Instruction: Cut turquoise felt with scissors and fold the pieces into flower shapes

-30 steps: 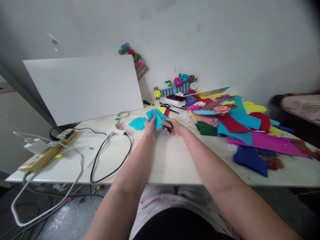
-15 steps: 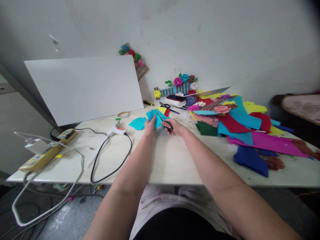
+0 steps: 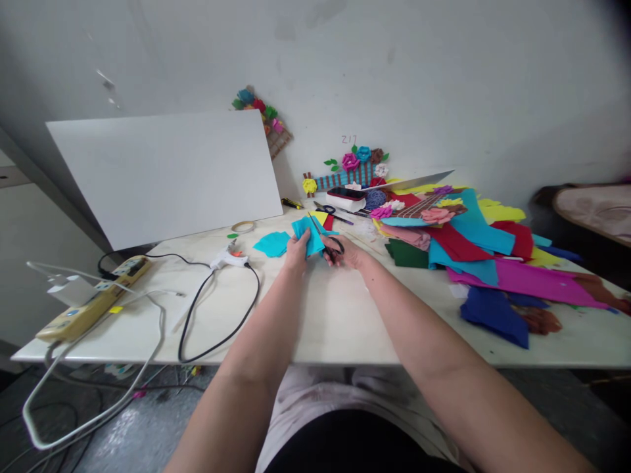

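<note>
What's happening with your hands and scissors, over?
Left hand: grip on blue sheet. Right hand: grip on scissors, blades at the sheet. Glue gun to the left, apart from both hands.

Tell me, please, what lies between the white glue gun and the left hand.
In the head view, a turquoise paper piece lies between the glue gun and the left hand.

a pale table (image 3: 345, 328) carries a glue gun (image 3: 229, 258), power strip (image 3: 64, 323), coloured paper (image 3: 493, 315).
</note>
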### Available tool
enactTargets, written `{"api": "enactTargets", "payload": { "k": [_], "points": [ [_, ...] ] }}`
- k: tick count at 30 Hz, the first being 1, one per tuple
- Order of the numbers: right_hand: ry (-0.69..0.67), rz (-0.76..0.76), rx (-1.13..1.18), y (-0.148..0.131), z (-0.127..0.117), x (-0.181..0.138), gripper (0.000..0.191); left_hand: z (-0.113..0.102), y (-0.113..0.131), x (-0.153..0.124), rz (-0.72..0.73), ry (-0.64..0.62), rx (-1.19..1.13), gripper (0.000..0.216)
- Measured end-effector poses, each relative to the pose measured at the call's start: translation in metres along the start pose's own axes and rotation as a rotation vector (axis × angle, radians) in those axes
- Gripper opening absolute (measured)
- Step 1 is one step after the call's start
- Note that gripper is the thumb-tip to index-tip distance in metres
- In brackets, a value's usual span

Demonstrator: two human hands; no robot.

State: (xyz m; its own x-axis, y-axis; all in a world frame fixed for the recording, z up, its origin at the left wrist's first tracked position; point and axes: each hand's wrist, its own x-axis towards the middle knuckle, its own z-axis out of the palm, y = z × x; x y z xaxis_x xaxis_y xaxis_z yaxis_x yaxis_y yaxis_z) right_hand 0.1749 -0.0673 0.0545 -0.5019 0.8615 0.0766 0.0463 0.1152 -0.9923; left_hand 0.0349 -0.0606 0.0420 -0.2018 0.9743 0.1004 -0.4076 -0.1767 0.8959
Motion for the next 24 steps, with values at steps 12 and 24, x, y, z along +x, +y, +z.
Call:
{"api": "enactTargets", "payload": {
  "k": [12, 24],
  "points": [
    [-0.003, -0.038, -0.003, 0.0071, -0.0034, 0.006, 0.045, 0.0001, -0.0003, -0.0001, -0.024, -0.001, -0.007, 0.032],
    [0.025, -0.042, -0.011, 0.0023, -0.0013, 0.0039, 0.043, 0.0042, 0.0066, -0.0062, -0.017, 0.022, -0.002, 0.028]
  ]
}}
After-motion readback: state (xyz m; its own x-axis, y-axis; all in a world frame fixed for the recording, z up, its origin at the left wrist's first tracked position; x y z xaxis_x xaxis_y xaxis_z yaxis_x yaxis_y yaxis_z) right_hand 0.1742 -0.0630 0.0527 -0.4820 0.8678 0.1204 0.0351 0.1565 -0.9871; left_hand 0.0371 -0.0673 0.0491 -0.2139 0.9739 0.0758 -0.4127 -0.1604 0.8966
